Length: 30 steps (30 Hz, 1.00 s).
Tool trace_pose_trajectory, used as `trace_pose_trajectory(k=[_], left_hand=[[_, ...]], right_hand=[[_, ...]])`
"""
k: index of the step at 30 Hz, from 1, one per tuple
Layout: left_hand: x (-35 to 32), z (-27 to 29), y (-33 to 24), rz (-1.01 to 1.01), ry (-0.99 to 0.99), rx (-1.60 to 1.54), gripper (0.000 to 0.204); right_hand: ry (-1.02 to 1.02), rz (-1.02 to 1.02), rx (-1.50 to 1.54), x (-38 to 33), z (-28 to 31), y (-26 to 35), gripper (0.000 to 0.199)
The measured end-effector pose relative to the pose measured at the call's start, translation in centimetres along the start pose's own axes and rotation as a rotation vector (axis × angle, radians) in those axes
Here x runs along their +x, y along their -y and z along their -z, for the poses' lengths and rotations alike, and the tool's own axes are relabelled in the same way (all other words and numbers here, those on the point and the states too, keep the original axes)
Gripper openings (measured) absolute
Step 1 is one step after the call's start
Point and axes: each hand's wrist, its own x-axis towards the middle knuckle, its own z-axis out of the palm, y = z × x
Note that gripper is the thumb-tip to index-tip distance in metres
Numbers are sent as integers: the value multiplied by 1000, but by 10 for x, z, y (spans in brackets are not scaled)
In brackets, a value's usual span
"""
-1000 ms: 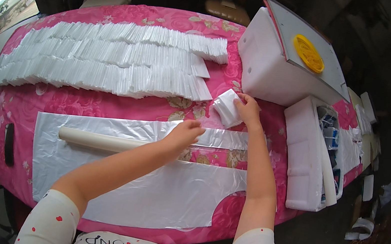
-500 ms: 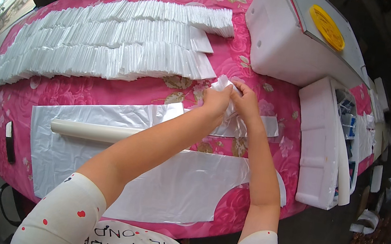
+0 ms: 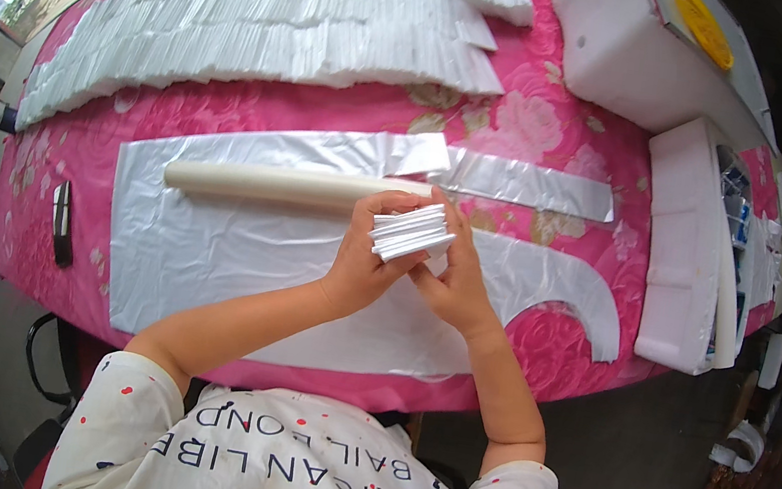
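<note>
Between my two hands, above the middle of the table, is a small folded white plastic bundle [image 3: 410,231] with its layered edges facing up. My left hand [image 3: 360,262] closes round its left side, and my right hand [image 3: 458,277] grips the right side. Under them a large white plastic bag [image 3: 227,260] lies flat, with two handle strips reaching right around a rounded cut-out. A cream-coloured tube [image 3: 269,184] rests across the bag, its right end hidden by my hands. A small folded white piece [image 3: 422,154] lies on the bag's far strip.
Long rows of folded white packets [image 3: 273,19] stand at the far left on the pink floral tablecloth [image 3: 520,122]. A white foam box [image 3: 612,50] bears a yellow round item [image 3: 704,26]. Nearer stands an open foam box [image 3: 679,247] with packages. A black-and-white object [image 3: 63,223] lies left.
Both hands have come back towards me from near the packet rows. The loose, crumpled plastic they held now shows as a compact, layered bundle. The view has shifted too.
</note>
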Motion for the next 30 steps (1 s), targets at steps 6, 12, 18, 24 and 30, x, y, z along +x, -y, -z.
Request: trace_pose_trajectory(k=[6,12,18,24,30], left_hand=[[-40,12,7,150,-50,186,76],[-51,44,-21,97,159,441,94],[-60,119,-59,-203,316,389,115],[-72,124,-54,-338,611,304,113],[-89,134,-31,-82,489,221,85]], right_hand=[[46,158,-324,-18,-28,-31,65],[238,-273,94,-15,-25,17,44],[968,-683,667,-11,-24,15,46],[1350,-910,854,-9,-76,-3,50],[1077,-792,543,0,-71,7,51]])
